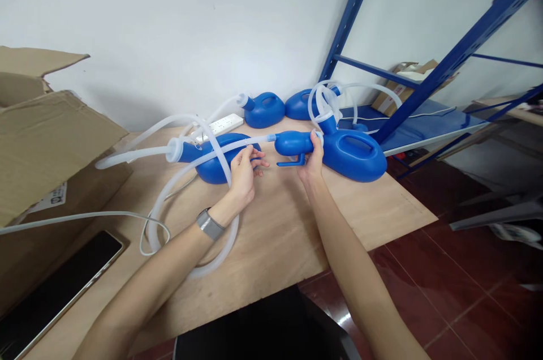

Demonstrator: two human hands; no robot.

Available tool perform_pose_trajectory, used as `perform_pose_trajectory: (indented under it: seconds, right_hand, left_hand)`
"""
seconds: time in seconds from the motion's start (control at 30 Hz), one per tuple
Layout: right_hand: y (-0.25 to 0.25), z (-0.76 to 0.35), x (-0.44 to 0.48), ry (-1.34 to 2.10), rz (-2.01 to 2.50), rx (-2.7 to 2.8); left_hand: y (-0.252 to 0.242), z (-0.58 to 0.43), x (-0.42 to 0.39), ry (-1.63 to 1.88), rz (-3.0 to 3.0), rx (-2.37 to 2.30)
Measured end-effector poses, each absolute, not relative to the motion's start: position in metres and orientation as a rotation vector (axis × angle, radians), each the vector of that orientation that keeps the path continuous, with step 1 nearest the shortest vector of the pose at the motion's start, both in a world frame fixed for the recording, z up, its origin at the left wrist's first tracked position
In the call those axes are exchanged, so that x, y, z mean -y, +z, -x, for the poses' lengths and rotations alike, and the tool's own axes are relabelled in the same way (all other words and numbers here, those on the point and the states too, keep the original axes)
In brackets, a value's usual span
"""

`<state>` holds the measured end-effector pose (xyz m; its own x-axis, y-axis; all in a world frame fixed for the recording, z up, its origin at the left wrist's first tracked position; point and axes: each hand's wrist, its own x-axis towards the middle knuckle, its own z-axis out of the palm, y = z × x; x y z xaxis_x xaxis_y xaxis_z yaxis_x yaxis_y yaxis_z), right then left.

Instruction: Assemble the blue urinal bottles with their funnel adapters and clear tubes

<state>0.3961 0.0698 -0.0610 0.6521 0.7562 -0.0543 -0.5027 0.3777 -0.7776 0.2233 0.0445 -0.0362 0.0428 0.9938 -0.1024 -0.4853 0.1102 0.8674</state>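
My right hand (313,162) is closed around the wide end of a blue urinal head (292,144), which has a hook-shaped handle below. A clear ribbed hose (195,163) runs from its narrow end and loops down over the table. My left hand (245,173) pinches this hose between thumb and forefinger, its other fingers loosely spread. Behind that hand lies a blue urinal bottle (207,170) with a white cap and its own hose. Beside my right hand sits another blue bottle (356,159), with a coiled hose at its neck.
Two more blue bottles, one at the wall (265,111) and one beside it (299,104), stand behind a white power strip (223,125). An open cardboard box (59,139) and a phone (63,298) are on the left. A blue metal rack (350,15) rises at right.
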Motion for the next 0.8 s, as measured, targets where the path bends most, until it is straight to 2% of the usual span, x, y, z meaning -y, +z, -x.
perform_pose_trajectory:
  seconds: [0.8]
  right_hand:
    - [-0.063, -0.377, -0.067, 0.795, 0.793, 0.466]
  left_hand:
    - [-0.030, -0.223, -0.044, 1.173, -0.814, -0.746]
